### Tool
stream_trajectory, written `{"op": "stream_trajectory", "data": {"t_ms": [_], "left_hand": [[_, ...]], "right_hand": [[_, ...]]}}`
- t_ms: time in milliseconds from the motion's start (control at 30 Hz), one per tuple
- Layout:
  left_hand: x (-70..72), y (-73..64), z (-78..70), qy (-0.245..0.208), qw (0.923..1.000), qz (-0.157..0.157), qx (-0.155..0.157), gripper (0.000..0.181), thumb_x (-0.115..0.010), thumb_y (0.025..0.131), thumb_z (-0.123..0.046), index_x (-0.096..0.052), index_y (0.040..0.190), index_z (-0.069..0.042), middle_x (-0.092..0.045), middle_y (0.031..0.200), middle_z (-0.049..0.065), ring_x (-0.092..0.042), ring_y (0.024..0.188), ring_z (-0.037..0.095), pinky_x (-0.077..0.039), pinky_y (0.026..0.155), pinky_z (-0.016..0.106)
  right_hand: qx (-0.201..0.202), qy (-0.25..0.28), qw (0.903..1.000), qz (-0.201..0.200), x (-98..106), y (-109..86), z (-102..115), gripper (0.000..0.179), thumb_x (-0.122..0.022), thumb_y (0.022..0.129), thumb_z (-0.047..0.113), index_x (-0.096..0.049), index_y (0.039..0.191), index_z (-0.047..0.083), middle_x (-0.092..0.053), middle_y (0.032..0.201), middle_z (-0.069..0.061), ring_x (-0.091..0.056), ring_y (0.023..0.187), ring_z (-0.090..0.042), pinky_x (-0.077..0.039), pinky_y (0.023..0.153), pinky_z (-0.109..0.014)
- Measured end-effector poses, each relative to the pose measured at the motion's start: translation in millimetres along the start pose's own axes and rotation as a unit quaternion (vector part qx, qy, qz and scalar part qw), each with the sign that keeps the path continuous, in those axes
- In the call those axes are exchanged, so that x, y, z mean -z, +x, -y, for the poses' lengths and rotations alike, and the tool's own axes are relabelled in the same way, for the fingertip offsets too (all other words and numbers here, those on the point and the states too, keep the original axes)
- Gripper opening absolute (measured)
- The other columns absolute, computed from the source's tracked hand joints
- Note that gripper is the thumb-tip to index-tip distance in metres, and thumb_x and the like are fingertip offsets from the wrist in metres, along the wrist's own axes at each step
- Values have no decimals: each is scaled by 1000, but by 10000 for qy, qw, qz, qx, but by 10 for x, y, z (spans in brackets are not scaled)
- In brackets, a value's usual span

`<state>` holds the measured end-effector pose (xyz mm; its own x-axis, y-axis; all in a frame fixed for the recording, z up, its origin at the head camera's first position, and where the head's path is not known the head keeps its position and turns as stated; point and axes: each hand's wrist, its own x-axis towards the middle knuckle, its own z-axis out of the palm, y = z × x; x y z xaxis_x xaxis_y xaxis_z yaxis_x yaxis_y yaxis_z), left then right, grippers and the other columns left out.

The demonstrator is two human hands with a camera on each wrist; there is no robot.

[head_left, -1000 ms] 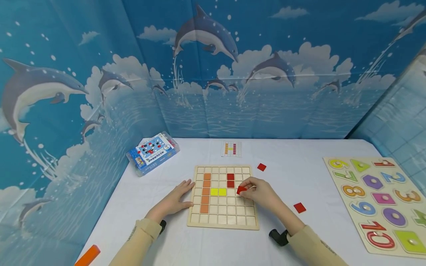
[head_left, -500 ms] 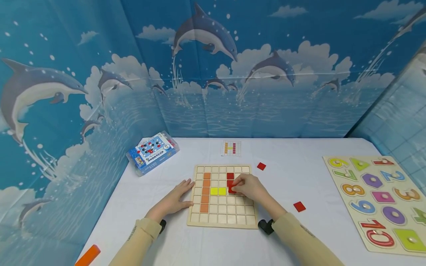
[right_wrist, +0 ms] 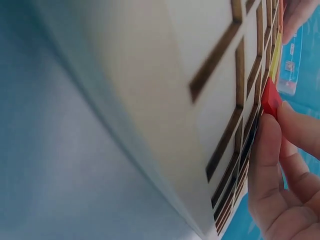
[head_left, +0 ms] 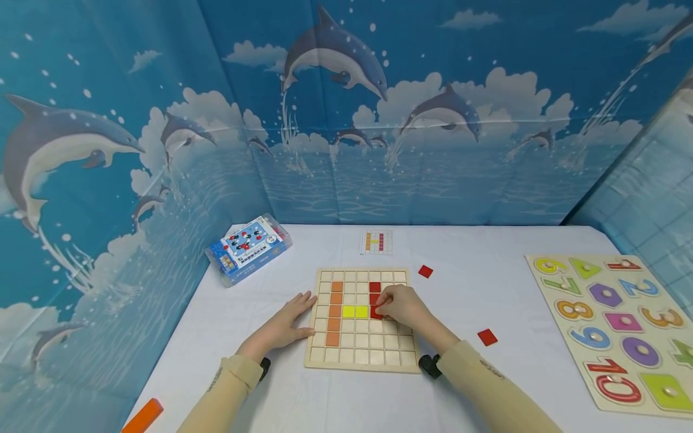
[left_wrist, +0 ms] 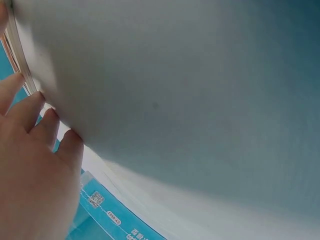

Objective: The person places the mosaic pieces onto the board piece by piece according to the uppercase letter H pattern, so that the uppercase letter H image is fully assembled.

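A wooden grid board (head_left: 361, 366) lies on the white table. My right hand (head_left: 405, 308) pinches a red square tile (right_wrist: 270, 97) between thumb and fingers, low over the cell just right of two yellow tiles (head_left: 355, 311). In the right wrist view the tile tilts at the grid, one edge at the cell. Two more red tiles (head_left: 375, 292) sit in the cells above it. An orange column of tiles (head_left: 334, 311) fills part of the board's left side. My left hand (head_left: 283, 320) lies with extended fingers, its fingertips at the board's left edge.
Two loose red tiles, one behind (head_left: 425, 272) and one to the right (head_left: 487, 337), lie beside the board. A small pattern card (head_left: 376, 243) is behind it. A blue box (head_left: 249, 249) stands back left, a number puzzle board (head_left: 612, 334) right, an orange object (head_left: 143, 416) front left.
My right hand has moved left with the red tile, from the board's right part to the cell beside the yellow tiles, and lowered it there. The left hand has stayed put.
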<state>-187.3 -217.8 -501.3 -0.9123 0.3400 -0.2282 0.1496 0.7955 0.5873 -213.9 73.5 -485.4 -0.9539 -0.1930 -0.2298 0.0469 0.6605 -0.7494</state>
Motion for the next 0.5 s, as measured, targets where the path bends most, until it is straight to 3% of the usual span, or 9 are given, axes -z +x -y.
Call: {"op": "stream_trajectory", "data": {"t_ms": [500], "left_hand": [[2,-5,-10,-9,10000,28,28,74,-71,90,-23,-35,154,-13,-23,164,9,-13,153,34,-19,122,57]], "right_hand": [[393,-568,9974,-204,-33,4,57,13,-77,83,4,-67,75,9,-60,72,-1,-51,68,-15,-43,58,-22]]}}
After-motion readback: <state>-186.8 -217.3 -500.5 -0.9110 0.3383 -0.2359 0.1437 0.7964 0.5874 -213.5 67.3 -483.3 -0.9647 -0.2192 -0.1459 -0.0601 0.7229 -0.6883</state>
